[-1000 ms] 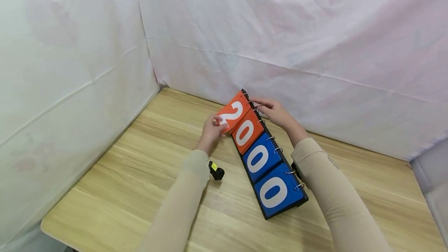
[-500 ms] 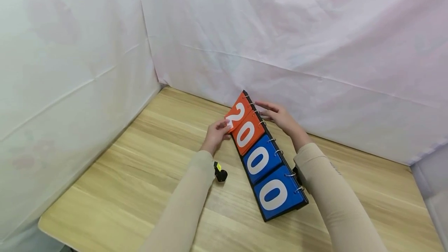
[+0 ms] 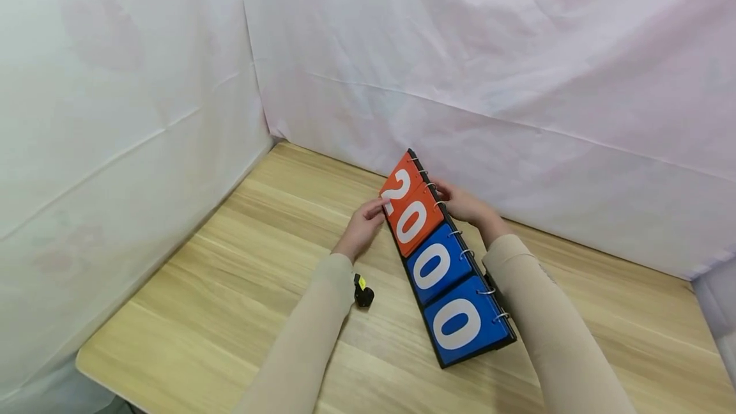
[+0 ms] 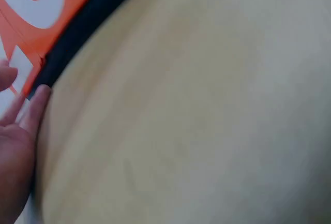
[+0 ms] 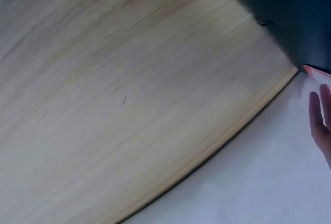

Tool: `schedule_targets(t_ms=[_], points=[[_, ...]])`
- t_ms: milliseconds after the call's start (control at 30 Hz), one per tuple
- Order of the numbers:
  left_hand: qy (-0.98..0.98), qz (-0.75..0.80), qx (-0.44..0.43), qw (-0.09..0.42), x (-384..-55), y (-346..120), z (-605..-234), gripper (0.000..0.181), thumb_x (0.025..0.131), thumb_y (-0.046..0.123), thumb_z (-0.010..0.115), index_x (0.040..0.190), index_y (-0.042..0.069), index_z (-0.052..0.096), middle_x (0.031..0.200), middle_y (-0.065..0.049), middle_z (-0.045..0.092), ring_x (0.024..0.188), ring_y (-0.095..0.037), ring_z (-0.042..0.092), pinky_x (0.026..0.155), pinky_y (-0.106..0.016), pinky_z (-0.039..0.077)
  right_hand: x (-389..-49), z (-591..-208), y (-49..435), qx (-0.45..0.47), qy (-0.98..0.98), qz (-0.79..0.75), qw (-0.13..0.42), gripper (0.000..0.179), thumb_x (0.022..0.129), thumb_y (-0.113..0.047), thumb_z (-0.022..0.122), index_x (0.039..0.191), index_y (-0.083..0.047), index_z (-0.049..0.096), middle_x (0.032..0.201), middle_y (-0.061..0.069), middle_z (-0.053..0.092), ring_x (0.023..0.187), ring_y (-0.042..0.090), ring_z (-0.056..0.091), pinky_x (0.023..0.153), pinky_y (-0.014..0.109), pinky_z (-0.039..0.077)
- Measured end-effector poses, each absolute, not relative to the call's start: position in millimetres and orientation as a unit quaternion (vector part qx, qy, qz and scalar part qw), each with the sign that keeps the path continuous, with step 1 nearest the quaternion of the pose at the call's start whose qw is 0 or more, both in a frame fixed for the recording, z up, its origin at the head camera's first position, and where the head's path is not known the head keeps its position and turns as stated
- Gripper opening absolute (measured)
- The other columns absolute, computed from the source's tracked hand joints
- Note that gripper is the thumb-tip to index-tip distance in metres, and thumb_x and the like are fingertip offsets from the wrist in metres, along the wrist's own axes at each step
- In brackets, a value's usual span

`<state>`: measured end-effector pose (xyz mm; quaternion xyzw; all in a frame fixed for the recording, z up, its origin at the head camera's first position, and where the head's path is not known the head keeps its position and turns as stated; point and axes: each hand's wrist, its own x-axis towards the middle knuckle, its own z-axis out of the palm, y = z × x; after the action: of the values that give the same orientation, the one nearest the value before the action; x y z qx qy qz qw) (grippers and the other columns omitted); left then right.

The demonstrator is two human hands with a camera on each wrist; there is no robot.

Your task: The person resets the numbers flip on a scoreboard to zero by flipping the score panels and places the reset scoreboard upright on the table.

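Observation:
A flip scoreboard (image 3: 405,260) with a black frame stands tilted on the table, reading 2 and 0 on red cards and 0 and 0 on blue cards. My left hand (image 3: 361,230) is at the lower edge of the red 2 card (image 3: 400,181), its thumb over the card's corner. In the left wrist view, the left fingers (image 4: 39,102) lie straight along the black edge. Behind the ringed top edge is my right hand (image 3: 462,204), its fingertips partly hidden by the board. The right wrist view shows the right fingers (image 5: 315,110) nearly straight, near the dark back (image 5: 300,17).
The wooden table (image 3: 230,286) carries the scoreboard. White cloth (image 3: 489,50) hangs along its back and left sides. A small black device with a yellow label (image 3: 362,291) sits at the left wrist.
The red 2 card has come down flat against the board from its lifted position. The left hand has followed it to the right and loosened; the right hand has moved slightly down behind the top edge.

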<state>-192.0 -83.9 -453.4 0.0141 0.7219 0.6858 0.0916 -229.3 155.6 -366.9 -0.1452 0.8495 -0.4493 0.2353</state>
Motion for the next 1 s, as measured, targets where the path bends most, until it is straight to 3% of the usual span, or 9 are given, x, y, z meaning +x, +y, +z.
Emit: schedule_targets(t_ms=[267, 567, 867, 1000], points=[[0.742, 0.665, 0.050, 0.071, -185, -85, -455, 0.035, 0.094, 0.005, 0.051, 0.125, 0.019, 0.059, 0.142, -0.004, 0.037, 0.129, -0.022, 0.036, 0.104, -0.036, 0.034, -229, -372, 165, -0.158, 0.831, -0.473, 0.247, 0.065, 0.092, -0.002, 0.051, 0.147, -0.008, 0.019, 0.141, 0.027, 0.033, 0.128, 0.042, 0.034, 0.099, 0.053, 0.036], [0.739, 0.668, 0.040, 0.078, -182, -87, -452, 0.034, 0.094, 0.007, 0.053, 0.124, 0.021, 0.059, 0.142, -0.002, 0.038, 0.130, -0.020, 0.035, 0.103, -0.035, 0.035, -222, -364, 165, -0.170, 0.858, -0.435, 0.214, 0.055, 0.091, -0.011, 0.058, 0.139, 0.002, 0.033, 0.134, 0.026, 0.042, 0.123, 0.040, 0.040, 0.095, 0.050, 0.041], [0.731, 0.677, 0.041, 0.075, -181, -84, -451, 0.036, 0.092, 0.006, 0.055, 0.125, 0.019, 0.058, 0.142, -0.003, 0.037, 0.130, -0.020, 0.035, 0.103, -0.033, 0.035, -220, -371, 163, -0.108, 0.907, -0.384, 0.135, 0.040, 0.096, -0.019, 0.051, 0.132, -0.004, 0.046, 0.127, 0.023, 0.049, 0.117, 0.039, 0.046, 0.094, 0.051, 0.042], [0.727, 0.681, 0.041, 0.079, -182, -82, -452, 0.036, 0.092, 0.007, 0.056, 0.126, 0.020, 0.057, 0.142, -0.003, 0.035, 0.131, -0.020, 0.033, 0.104, -0.035, 0.034, -219, -373, 167, -0.088, 0.927, -0.360, 0.060, 0.025, 0.094, -0.022, 0.053, 0.110, -0.003, 0.053, 0.101, 0.018, 0.055, 0.093, 0.033, 0.053, 0.079, 0.042, 0.047]])
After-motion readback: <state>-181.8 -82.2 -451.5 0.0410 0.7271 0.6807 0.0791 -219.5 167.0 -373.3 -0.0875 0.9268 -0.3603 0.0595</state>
